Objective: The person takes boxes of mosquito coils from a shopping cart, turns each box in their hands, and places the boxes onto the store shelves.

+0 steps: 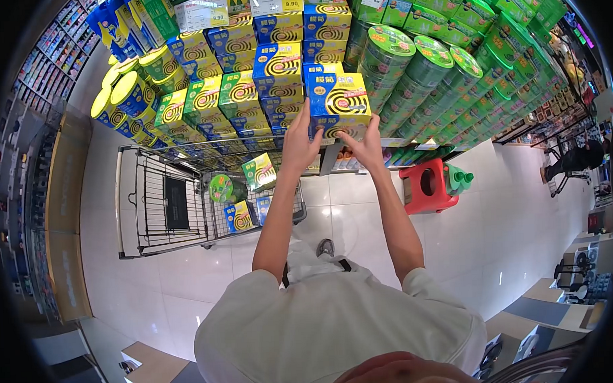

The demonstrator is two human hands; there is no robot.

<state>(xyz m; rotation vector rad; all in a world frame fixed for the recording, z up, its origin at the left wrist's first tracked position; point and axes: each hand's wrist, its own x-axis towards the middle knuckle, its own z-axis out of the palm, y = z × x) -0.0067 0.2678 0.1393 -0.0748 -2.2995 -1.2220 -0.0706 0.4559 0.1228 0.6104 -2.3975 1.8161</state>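
A blue and yellow box of mosquito coils (340, 94), printed with a black spiral, is gripped between my two hands at the front of the shelf display. My left hand (301, 146) presses its left side, with the thumb toward the near face. On the opposite side, my right hand (366, 145) closes around the box, its thumb also on the near face. Similar boxes (278, 59) stand stacked just left of it and behind. Whether the held box still rests on the stack beneath cannot be made out.
Left of me stands a shopping cart (159, 196) holding a green-lidded tub (222, 188) and several coil boxes (239, 217). Green canisters (391, 43) fill the shelf's right. A red stool (428, 187) with green bottles (460, 178) beside it stands right. Another person (579, 158) is farther right.
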